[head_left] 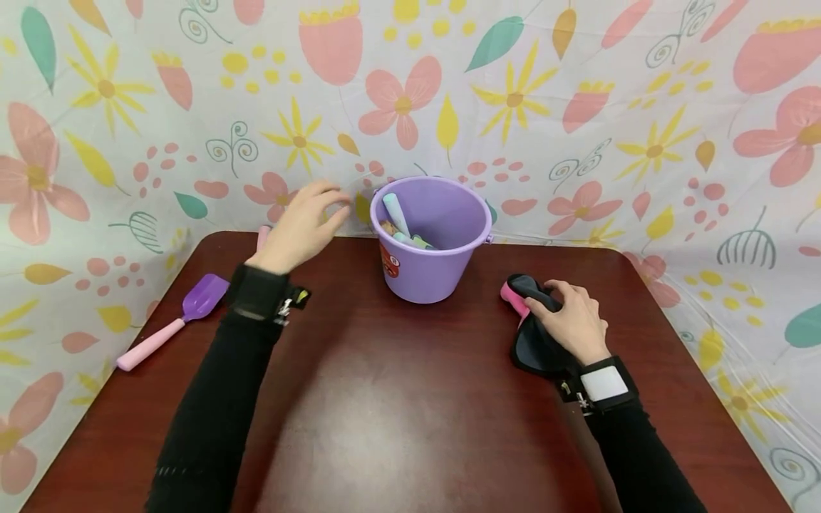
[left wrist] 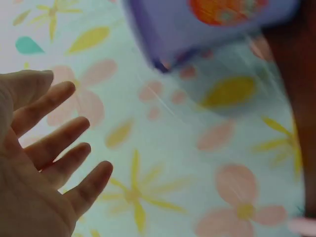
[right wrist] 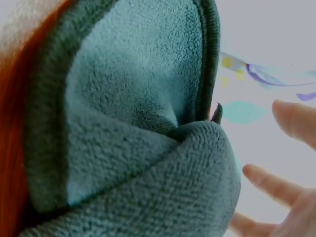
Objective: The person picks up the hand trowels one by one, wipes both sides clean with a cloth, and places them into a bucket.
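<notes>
A lavender bucket [head_left: 423, 278] stands upright at the back of the table, with pale teal and green chalk-like sticks [head_left: 396, 214] inside. My left hand [head_left: 304, 224] hovers left of the bucket, fingers spread and holding nothing; the left wrist view shows the bucket's lower side above the fingertips. At the right, a folded dark grey cloth [head_left: 537, 345] lies beside my right hand [head_left: 574, 320], overlapping a pink object [head_left: 513, 298] that is partly hidden. In the right wrist view, loosely extended fingers [right wrist: 276, 185] stand apart from the fuzzy cloth.
On the left side of the brown table [head_left: 359, 427] lies a toy shovel with a purple scoop [head_left: 204, 296] and pink handle. Another pink tip [head_left: 263, 235] shows behind my left hand. A flower-patterned sheet [head_left: 398, 142] hangs around the back and sides.
</notes>
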A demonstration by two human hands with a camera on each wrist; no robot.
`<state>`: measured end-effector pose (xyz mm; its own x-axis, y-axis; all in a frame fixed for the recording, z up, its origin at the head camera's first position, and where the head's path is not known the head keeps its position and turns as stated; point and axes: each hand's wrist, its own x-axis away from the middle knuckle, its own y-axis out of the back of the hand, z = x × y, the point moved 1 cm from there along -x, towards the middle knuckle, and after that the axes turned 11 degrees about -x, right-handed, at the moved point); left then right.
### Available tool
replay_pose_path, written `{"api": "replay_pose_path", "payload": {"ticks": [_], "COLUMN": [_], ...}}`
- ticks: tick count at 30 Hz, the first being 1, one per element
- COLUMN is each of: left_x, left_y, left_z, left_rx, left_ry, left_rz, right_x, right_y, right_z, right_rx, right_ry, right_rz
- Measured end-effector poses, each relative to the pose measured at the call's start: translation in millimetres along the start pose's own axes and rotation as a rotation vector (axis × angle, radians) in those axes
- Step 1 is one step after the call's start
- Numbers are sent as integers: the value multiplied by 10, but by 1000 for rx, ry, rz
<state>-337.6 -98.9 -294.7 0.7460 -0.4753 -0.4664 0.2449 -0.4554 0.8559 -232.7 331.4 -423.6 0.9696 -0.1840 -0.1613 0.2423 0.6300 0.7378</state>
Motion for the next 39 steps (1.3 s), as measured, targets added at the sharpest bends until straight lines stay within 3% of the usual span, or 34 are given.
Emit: {"api": "replay_pose_path", "payload": {"ticks": [9, 16, 23, 30, 39], "left_x": [987, 1567, 2068, 2367, 2461], "left_y": [98, 152, 176, 198, 187], "left_z": [628, 1015, 1366, 1550, 1689], "left_rx": [-72, -77, -217, -255, -255], "left_ry": [207, 342, 466, 587, 768], "left_rz": [121, 174, 193, 239, 400], "right_x": [19, 45, 65, 33, -134], "right_y": [-46, -2, 48, 70, -22], "right_z": [6, 16, -3, -13, -94], "right_rx": [0, 6, 10, 27, 46], "right_ry": [11, 16, 22, 0, -41], "right_rz": [-30, -37, -28, 20, 114]}}
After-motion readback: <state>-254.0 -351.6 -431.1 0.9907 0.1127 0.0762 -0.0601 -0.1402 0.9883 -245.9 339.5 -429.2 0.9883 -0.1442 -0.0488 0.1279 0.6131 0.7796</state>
